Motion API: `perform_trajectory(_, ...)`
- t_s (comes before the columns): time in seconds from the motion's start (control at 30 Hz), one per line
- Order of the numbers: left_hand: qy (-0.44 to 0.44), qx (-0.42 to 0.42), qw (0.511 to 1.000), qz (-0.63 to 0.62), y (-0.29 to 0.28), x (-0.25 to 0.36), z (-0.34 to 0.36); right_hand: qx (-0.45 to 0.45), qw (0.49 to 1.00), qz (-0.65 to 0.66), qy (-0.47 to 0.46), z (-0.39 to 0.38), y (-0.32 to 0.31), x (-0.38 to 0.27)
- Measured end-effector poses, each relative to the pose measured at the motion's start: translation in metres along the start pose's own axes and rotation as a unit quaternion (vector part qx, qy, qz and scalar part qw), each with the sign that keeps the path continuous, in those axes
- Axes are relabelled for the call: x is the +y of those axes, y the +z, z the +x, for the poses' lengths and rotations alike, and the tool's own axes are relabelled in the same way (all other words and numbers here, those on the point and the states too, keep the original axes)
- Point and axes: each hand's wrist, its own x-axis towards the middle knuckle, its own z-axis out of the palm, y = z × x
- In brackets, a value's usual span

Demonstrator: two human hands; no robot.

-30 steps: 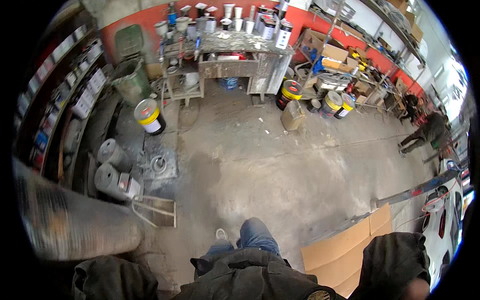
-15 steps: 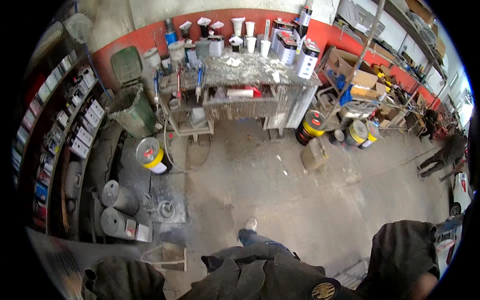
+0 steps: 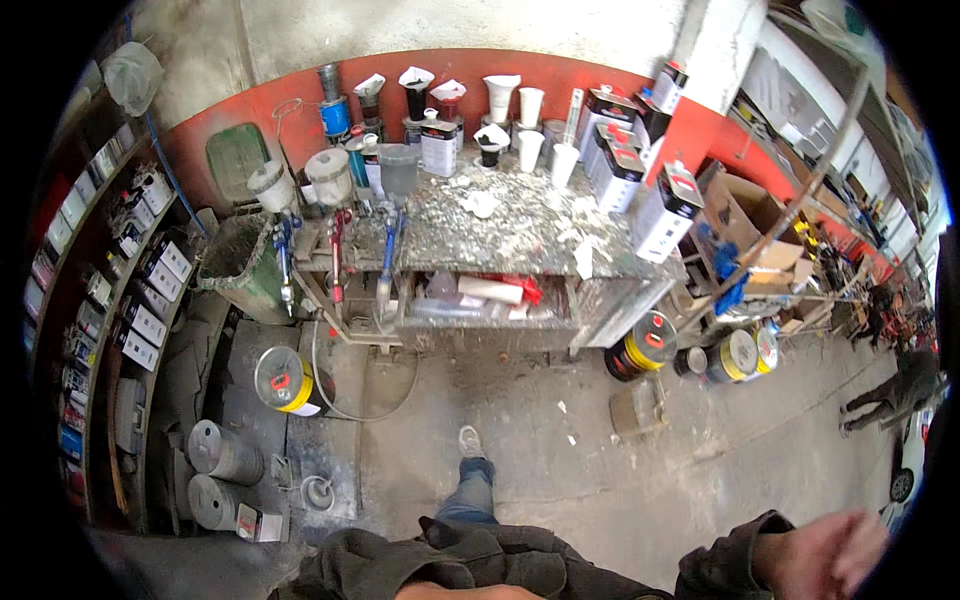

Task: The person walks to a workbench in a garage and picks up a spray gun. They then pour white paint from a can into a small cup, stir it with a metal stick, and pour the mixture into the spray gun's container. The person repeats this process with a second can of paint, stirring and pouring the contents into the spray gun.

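My right hand [image 3: 828,553] is raised at the lower right beyond its dark sleeve, smeared by motion, so how its fingers lie is unclear. I make out nothing held in it. Only a strip of bare skin of my left hand or wrist [image 3: 468,592] shows at the bottom edge, its fingers out of sight. Ahead stands a paint-crusted workbench [image 3: 470,235]. Spray guns with a blue handle [image 3: 389,245], a red handle [image 3: 337,255] and a dark blue handle [image 3: 284,250] hang at its left end. White paper cups [image 3: 563,165] and a grey plastic tub [image 3: 398,170] stand on top.
Metal cans [image 3: 668,212] stand at the bench's right end. A green bin [image 3: 245,275] and a drum with a yellow band [image 3: 290,382] are left; another drum [image 3: 642,345] and a plastic canister [image 3: 637,410] right. Shelves [image 3: 125,320] line the left. Another person [image 3: 905,385] is far right.
I have stepped closer to the bench, which now looks larger and lower in view. My right hand has come up into sight, and my left arm has swung in before my body.
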Motion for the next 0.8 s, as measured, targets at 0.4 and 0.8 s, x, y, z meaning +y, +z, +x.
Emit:
perform_trajectory(0.4, 0.088, 0.031, 0.996, 0.001, -0.244, 0.003, 0.064, -0.088, 0.769, -0.223, 0.593, -0.195, 0.068, 0.270)
perform_trajectory(0.8, -0.157, 0.648, 0.588, 0.458, -0.507, -0.052, -0.041, -0.366, 0.673, -0.021, 0.642, -0.247, 0.147, 0.390)
